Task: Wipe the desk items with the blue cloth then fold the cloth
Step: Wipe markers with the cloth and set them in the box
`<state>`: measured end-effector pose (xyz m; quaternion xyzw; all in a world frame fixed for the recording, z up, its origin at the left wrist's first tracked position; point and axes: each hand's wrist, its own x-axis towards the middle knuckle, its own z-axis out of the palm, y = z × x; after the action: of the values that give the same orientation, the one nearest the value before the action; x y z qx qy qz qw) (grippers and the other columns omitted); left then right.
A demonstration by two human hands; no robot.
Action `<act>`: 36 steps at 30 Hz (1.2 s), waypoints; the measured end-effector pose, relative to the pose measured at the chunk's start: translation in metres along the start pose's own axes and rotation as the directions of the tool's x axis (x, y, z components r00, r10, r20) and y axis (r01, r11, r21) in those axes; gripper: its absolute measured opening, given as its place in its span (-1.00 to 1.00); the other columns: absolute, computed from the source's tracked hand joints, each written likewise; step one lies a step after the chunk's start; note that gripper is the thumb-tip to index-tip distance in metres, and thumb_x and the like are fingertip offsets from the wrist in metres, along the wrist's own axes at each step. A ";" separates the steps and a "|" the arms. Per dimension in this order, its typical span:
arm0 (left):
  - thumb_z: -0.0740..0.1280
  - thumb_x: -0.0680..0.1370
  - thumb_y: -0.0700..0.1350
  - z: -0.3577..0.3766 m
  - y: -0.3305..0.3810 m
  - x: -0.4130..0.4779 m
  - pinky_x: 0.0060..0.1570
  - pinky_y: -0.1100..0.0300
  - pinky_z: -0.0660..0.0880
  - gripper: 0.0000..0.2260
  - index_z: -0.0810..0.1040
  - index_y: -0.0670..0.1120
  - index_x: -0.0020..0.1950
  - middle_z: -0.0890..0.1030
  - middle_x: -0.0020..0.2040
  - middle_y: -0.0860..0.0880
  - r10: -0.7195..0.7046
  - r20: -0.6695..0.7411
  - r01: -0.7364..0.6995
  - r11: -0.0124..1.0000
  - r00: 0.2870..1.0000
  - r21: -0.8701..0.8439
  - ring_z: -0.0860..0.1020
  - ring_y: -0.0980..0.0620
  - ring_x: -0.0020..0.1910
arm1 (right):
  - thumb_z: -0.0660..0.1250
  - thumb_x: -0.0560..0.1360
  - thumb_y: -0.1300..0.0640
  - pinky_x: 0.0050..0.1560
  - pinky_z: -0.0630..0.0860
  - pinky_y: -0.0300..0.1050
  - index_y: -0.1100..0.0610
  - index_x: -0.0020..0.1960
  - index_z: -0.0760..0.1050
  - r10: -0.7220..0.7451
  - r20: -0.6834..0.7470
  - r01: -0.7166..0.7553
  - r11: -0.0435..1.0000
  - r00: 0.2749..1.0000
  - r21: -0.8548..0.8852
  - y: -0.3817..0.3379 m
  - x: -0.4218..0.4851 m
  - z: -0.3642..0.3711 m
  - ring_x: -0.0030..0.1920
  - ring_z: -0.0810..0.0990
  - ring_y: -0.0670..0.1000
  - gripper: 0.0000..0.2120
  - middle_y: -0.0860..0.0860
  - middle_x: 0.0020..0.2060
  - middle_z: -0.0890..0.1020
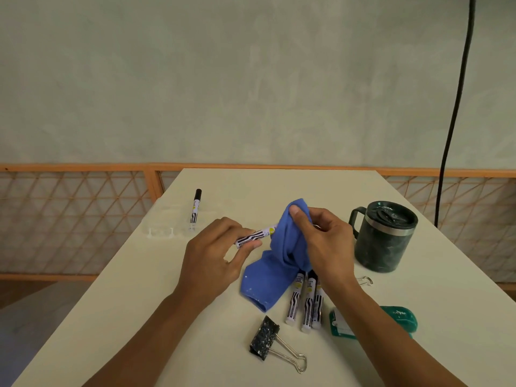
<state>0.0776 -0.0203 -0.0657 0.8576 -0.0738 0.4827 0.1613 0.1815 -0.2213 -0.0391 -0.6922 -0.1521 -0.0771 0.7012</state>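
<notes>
Wiping was in hand: the left hand (215,247) pinched a marker (252,237) by its tail while the right hand (324,241) gripped the blue cloth (275,263) round its other end, above the desk (139,289). Next, probably, the three markers (305,300) at the cloth's five o'clock needed a firm, sliding rub.

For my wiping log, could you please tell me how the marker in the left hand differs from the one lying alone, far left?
The held marker is pinched by the left hand, off the table; the lone marker lies flat, untouched. The held marker's far end is inside the blue cloth in the right hand; the lone marker's black cap shows. Both barrels are white with black stripes.
</notes>
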 end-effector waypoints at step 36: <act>0.35 0.67 0.20 -0.019 -0.003 0.015 -0.25 0.21 0.41 -0.68 0.70 0.06 -0.15 0.52 -0.37 0.09 -0.529 0.094 0.530 0.791 0.844 -0.307 0.42 0.04 -0.36 | 0.23 0.74 -0.06 -0.06 0.39 -0.39 0.01 0.25 0.63 -0.250 0.529 0.463 0.828 0.811 -0.318 0.002 -0.024 0.017 -0.07 0.58 -0.15 -0.75 -0.17 -0.09 0.63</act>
<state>0.0707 -0.0102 -0.0442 0.8067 0.0911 0.3982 0.4271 0.1575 -0.2070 -0.0487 -0.7852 -0.4251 -0.0740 0.4442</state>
